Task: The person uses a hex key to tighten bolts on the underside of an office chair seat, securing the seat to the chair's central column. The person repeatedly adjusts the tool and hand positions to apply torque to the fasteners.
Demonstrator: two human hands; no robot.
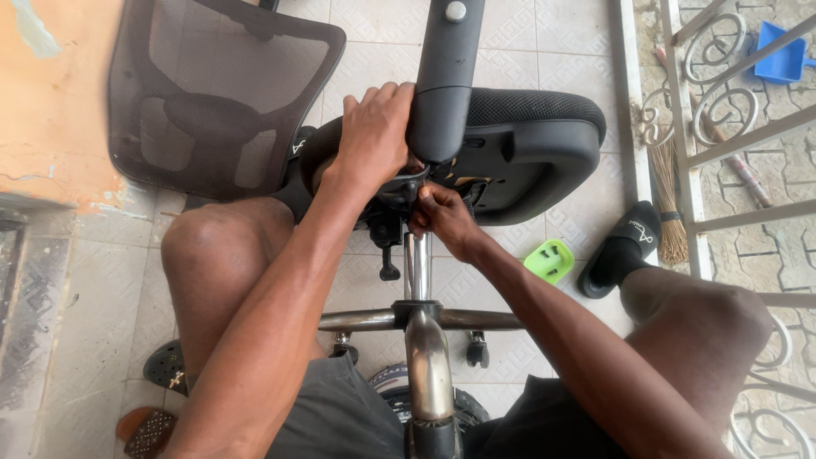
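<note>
The chrome base spoke (429,374) comes closest, rising toward the gas column (416,265) of the office chair (518,149) lying on its side. Above that column, the left hand (374,136) is closed over the seat's edge, steadying it. Just beside the column's top, the right hand (442,217) pinches something at the tilt mechanism (395,200) (hidden by fingers). This looks like mid-fastening work; next calls for fine fingertip turning.
</note>
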